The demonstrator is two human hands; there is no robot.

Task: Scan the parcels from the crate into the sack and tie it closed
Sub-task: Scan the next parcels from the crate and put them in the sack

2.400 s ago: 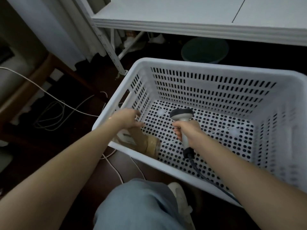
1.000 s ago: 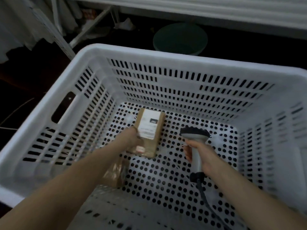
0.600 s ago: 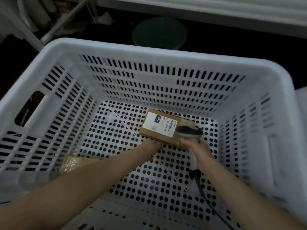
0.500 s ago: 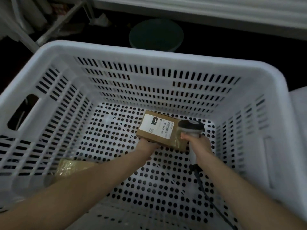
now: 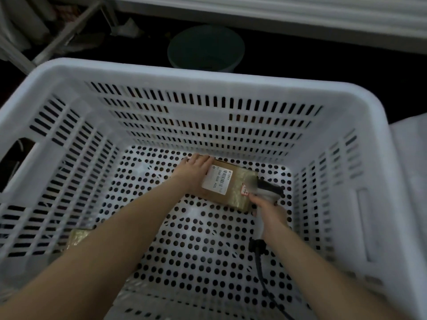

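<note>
A brown cardboard parcel [image 5: 231,189] with a white barcode label facing up is inside the white perforated crate [image 5: 208,77], near its far wall. My left hand [image 5: 194,172] grips the parcel's left end. My right hand [image 5: 269,212] grips a grey handheld scanner [image 5: 269,190], whose head sits right against the parcel's right edge; its black cable runs back along my forearm. A second parcel [image 5: 77,236], wrapped in shiny tape, lies at the crate's near left corner, partly hidden by my left arm. No sack can be seen in the frame.
A dark green round basin [image 5: 205,50] stands on the floor behind the crate, under a white shelf [image 5: 277,10]. A metal frame leg [image 5: 62,33] slants at the upper left. Something white [image 5: 411,158] adjoins the crate's right side.
My left hand shifted from under the parcel's near edge to its left end and turned the parcel, so the label now runs lengthways. The scanner head has closed in on the parcel's right edge.
</note>
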